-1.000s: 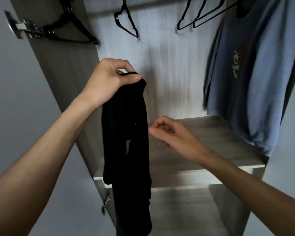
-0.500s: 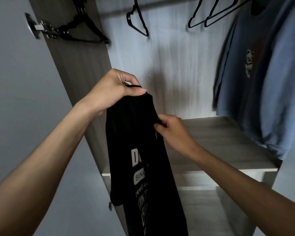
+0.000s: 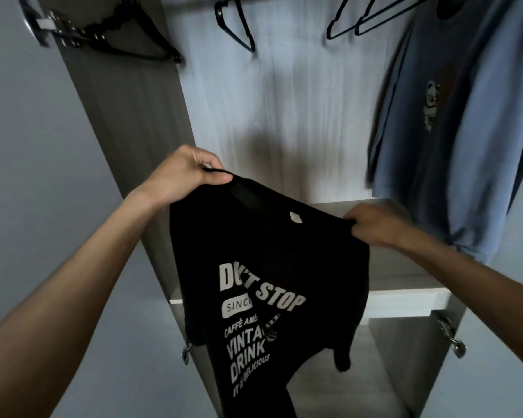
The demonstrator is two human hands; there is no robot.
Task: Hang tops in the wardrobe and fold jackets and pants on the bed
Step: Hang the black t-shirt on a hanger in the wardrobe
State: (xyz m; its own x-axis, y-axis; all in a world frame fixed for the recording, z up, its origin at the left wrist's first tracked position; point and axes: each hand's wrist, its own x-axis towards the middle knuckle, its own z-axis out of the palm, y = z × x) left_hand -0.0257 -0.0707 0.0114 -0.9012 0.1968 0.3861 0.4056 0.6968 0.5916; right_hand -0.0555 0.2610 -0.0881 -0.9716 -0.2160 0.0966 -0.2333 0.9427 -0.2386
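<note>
The black T-shirt with white printed lettering [image 3: 266,251] is held up in front of the open grey wood-grain wardrobe [image 3: 284,101], spread between both hands over the front edge of its pale wooden shelf [image 3: 405,294]. The left hand [image 3: 184,173] pinches one shoulder, thumb on top, and the right hand [image 3: 375,226] grips the other with curled fingers. A blue T-shirt with a small chest print [image 3: 450,131] hangs at the right, near empty black hangers [image 3: 236,25].

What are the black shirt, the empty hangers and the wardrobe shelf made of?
Black shirt: soft matte fabric, likely cotton; it drapes and creases. Empty hangers: thin black plastic or coated wire, unclear. Wardrobe shelf: matte laminate board, going by its grey grain.
</note>
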